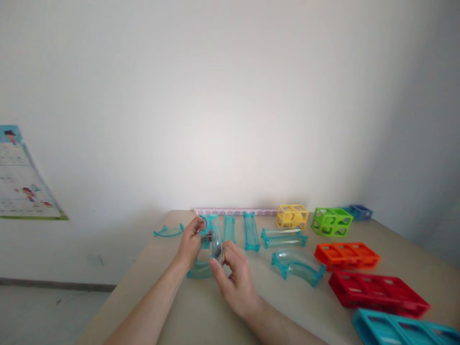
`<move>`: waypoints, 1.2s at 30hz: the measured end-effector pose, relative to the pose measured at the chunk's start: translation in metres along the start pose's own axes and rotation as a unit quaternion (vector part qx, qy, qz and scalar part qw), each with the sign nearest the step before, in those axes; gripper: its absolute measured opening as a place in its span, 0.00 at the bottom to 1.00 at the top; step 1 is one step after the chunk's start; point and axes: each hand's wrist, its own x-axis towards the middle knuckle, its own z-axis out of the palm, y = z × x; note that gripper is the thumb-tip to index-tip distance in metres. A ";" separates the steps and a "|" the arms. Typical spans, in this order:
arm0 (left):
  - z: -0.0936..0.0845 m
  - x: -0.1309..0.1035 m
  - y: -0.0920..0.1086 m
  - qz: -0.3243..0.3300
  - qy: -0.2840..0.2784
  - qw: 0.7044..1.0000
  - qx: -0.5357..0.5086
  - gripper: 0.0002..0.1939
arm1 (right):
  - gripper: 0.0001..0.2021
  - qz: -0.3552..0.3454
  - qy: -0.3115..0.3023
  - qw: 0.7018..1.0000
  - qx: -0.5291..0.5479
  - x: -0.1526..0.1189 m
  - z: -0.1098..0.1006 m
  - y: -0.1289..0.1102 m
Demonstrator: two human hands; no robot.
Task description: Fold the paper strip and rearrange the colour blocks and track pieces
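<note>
- The right hand [237,280] is nearer the viewer, its fingers clamped on the near end of a clear track [216,239], which lies just far and left of them.
- This track is held above the tabletop [201,316], between both hands; its long axis runs near to far, the far end leaning slightly left.
- The left hand [190,244] grips the track's far, left side, fingers bent around it; blur hides the exact contact.
- Beyond, a straight track [229,227] also points near to far.

Soft light brightens the wall [230,120] mid-frame, fading to grey at right, while the poster [25,179] looks blurred.
</note>
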 end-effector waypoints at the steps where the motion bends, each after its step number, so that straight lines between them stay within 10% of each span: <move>1: -0.001 0.001 -0.001 0.021 0.013 1.000 -0.002 0.10 | 0.15 0.006 -0.003 1.000 -0.007 0.000 -0.001 -0.001; 6: -0.011 0.010 -0.009 0.104 0.070 0.992 -0.003 0.12 | 0.18 0.099 -0.002 0.991 0.086 -0.002 0.000 0.004; 12: -0.012 0.007 -0.006 0.138 0.027 0.990 -0.005 0.13 | 0.24 0.289 -0.011 0.901 0.324 -0.002 0.013 0.016; 19: -0.007 -0.003 0.010 0.153 -0.154 0.975 0.038 0.11 | 0.24 0.338 0.061 0.856 0.387 0.003 0.017 0.015; 36: -0.010 -0.006 0.010 0.161 -0.229 0.954 0.103 0.14 | 0.25 0.417 0.030 0.824 0.382 0.007 0.010 0.016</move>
